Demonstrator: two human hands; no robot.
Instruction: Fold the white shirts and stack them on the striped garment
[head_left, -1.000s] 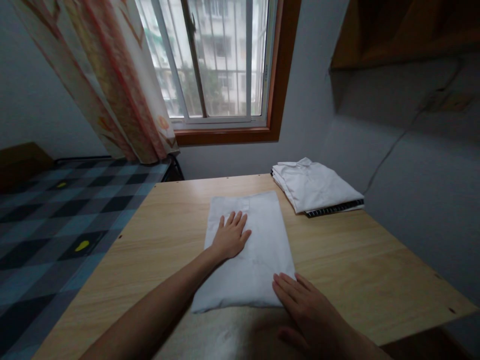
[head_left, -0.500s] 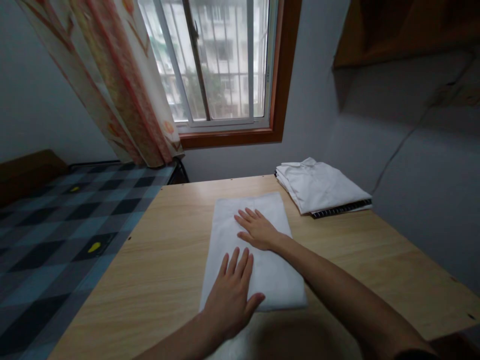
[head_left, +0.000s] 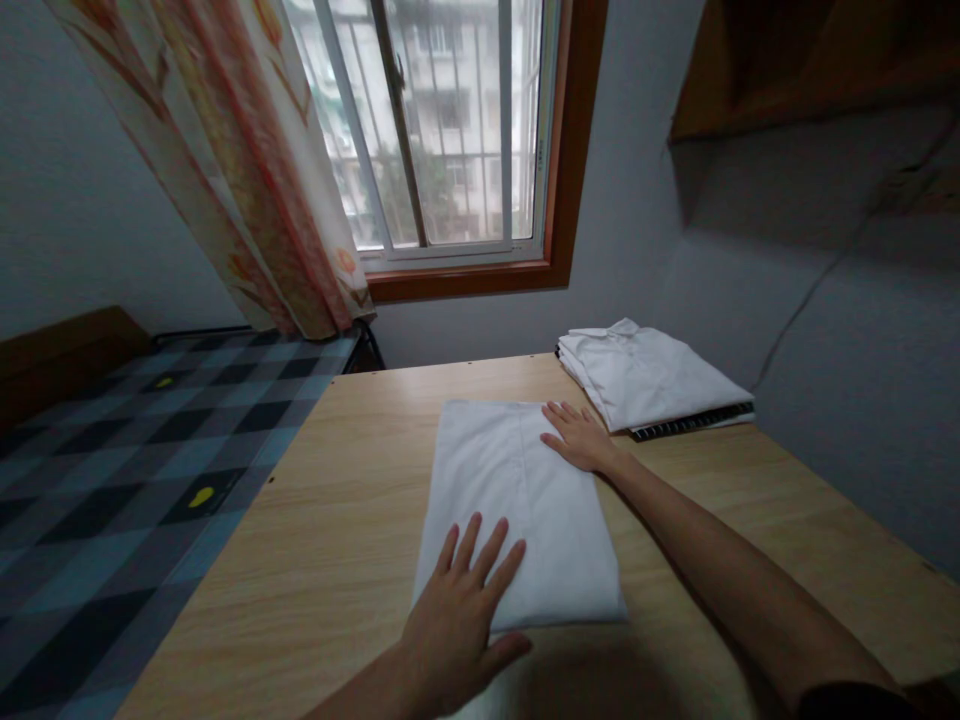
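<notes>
A folded white shirt (head_left: pixel 480 460) lies flat on the wooden table (head_left: pixel 322 540), with a button strip running down its upper face. My left hand (head_left: pixel 465 615) rests over its near left part, fingers spread and palm down. At the far right corner of the same shirt is my right hand (head_left: pixel 577 437), flat with its fingers stretched out, touching the cloth along the edge. Neither hand grips anything.
A stack of folded white shirts (head_left: pixel 652 375), with a black striped edge beneath, sits at the table's back right. A checked bed (head_left: pixel 150 480) stands left of the table. Beyond are a window (head_left: pixel 457 130) and curtain (head_left: pixel 247 170); a wooden shelf (head_left: pixel 817 100) hangs upper right.
My right hand has slid right from the shirt's middle to its far right corner. My left hand stays near the front left, its fingers now more spread. The view has shifted slightly.
</notes>
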